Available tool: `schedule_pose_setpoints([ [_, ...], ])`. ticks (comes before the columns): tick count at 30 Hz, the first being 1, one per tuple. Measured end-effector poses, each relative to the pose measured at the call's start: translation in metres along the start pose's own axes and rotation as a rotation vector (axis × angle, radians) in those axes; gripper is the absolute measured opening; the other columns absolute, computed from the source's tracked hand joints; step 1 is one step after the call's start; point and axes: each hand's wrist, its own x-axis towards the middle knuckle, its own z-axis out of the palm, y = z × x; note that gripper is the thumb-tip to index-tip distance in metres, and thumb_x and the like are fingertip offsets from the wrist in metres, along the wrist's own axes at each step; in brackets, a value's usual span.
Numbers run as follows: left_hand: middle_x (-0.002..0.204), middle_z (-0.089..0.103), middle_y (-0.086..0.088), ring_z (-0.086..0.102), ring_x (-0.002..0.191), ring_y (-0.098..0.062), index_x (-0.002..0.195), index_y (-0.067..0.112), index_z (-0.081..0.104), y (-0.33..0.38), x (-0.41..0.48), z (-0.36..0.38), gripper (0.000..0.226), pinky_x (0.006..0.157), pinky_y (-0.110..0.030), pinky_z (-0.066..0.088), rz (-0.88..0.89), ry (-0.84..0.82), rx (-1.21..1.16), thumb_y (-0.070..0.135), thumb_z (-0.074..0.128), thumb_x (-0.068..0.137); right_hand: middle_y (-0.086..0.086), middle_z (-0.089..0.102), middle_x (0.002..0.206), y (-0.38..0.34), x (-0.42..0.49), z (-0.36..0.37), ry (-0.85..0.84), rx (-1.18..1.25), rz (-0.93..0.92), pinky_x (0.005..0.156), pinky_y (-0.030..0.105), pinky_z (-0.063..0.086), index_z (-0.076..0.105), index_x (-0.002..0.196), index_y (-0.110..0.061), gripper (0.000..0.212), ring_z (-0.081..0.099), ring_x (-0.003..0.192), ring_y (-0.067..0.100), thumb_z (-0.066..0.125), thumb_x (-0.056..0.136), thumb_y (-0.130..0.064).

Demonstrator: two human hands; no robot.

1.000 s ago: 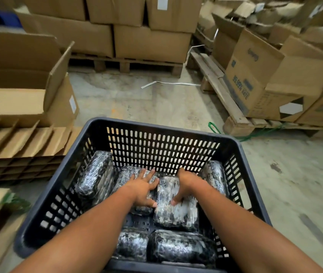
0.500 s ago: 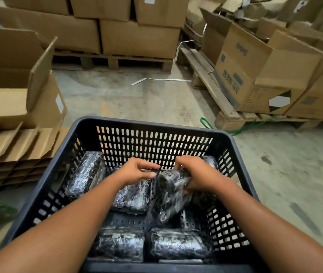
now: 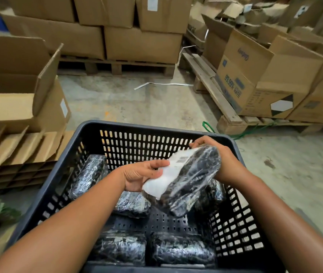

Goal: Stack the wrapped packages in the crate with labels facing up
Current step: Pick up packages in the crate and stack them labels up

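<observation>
A dark perforated plastic crate (image 3: 89,131) sits in front of me on the floor. Both hands hold one black shrink-wrapped package (image 3: 192,184) above the crate's middle, tilted, with its white label turned up toward me. My left hand (image 3: 139,176) grips its near left edge on the label; my right hand (image 3: 221,160) grips its far right end. Several other wrapped packages lie in the crate: one leaning at the left wall (image 3: 88,176), one under the held package (image 3: 133,205), two along the near wall (image 3: 182,251), one partly hidden at the right.
Stacked cardboard boxes on wooden pallets (image 3: 229,117) stand behind and to the right. An open carton (image 3: 19,99) on flattened cardboard dividers lies at the left. A white strap (image 3: 162,84) and green cord lie on the concrete floor.
The middle package was lying flat under both hands. Both hands lifted it out of the row and turned it over, so its white label now shows on top.
</observation>
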Motion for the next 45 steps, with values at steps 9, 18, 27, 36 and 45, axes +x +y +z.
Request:
schedule_pose_setpoints([
  [9, 0.123, 0.073, 0.001, 0.07, 0.11, -0.028, 0.128, 0.029, 0.069, -0.02, -0.005, -0.023, 0.058, 0.081, -0.038, 0.061, 0.037, 0.352, 0.067, 0.004, 0.082, 0.078, -0.005, 0.04, 0.156, 0.007, 0.0, -0.001, -0.284, 0.209, 0.354, 0.089, 0.044, 0.063, 0.047, 0.148, -0.047, 0.078, 0.07, 0.116, 0.023, 0.085, 0.085, -0.022],
  [18, 0.163, 0.03, -0.002, 0.029, 0.147, -0.035, 0.131, 0.051, 0.057, -0.051, 0.023, -0.01, 0.073, 0.119, -0.061, 0.023, 0.031, 0.558, 0.394, 0.027, 0.089, 0.07, 0.018, -0.022, 0.17, 0.021, 0.005, 0.089, -0.504, -0.56, 0.476, 0.128, 0.043, 0.018, -0.017, 0.161, -0.002, 0.159, 0.006, 0.159, 0.041, 0.1, 0.06, -0.043],
  [27, 0.164, 0.015, -0.025, 0.055, 0.126, -0.036, 0.143, 0.028, -0.043, -0.082, 0.056, 0.005, 0.13, 0.108, -0.043, 0.044, -0.299, 0.548, 1.388, 0.07, 0.064, 0.081, 0.028, -0.021, 0.168, 0.051, -0.015, 0.112, -0.563, -0.639, 0.518, 0.126, 0.037, 0.025, -0.018, 0.156, 0.008, 0.147, 0.016, 0.156, 0.043, 0.097, 0.07, -0.025],
  [36, 0.158, -0.032, -0.023, -0.01, 0.151, -0.043, 0.154, 0.01, -0.022, -0.093, 0.059, 0.008, 0.132, 0.12, -0.058, -0.002, -0.393, 0.427, 1.727, 0.068, 0.068, 0.077, 0.013, 0.055, 0.147, 0.037, -0.001, 0.097, -0.437, -0.595, 0.42, 0.111, 0.04, 0.046, 0.054, 0.143, -0.006, 0.074, 0.055, 0.134, 0.033, 0.09, 0.079, -0.021],
  [45, 0.157, -0.034, -0.016, -0.027, 0.147, -0.036, 0.153, 0.01, -0.024, -0.095, 0.056, -0.004, 0.132, 0.121, -0.052, -0.012, -0.346, 0.401, 1.803, 0.063, 0.072, 0.078, 0.019, 0.055, 0.133, 0.027, 0.0, 0.043, -0.077, -0.848, 0.547, 0.105, 0.047, 0.045, 0.057, 0.131, -0.007, 0.055, 0.048, 0.128, 0.039, 0.082, 0.088, -0.031],
])
